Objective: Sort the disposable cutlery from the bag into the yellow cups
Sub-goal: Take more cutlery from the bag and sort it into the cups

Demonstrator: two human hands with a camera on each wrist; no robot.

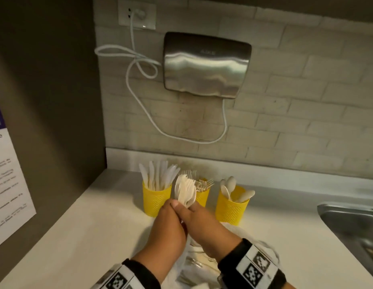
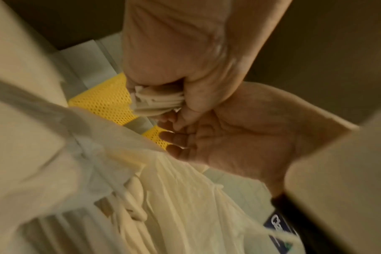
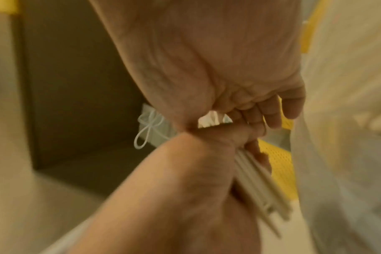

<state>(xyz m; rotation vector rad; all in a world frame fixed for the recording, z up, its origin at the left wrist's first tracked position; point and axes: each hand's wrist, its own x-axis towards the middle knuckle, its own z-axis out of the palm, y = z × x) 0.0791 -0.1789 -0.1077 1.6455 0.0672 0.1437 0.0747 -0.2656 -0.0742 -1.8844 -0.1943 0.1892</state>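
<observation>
**Bundle of cutlery held over the cups**

Head: left hand (image 1: pixel 167 228) grips a cutlery bundle (image 1: pixel 186 191) before the yellow cups (image 1: pixel 231 207); right hand (image 1: pixel 210 226) touches it.

Left wrist: fingers (image 2: pixel 207 96) curl round handles; bag (image 2: pixel 185 197) below.

Right wrist: right fingers (image 3: pixel 272 113) loosely bent.

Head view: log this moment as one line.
left hand: grips cutlery bundle | right hand: touches bundle | cups: knives, forks, spoons | bag: cutlery remains

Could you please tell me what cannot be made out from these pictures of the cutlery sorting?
- Bag contents: head view, both hands cover them; left wrist view, blurred.
- Right hand grip on the cutlery bundle: hidden behind the left hand.
- Middle cup: bundle covers most of it.
- Sink: cut off by the right edge.
</observation>
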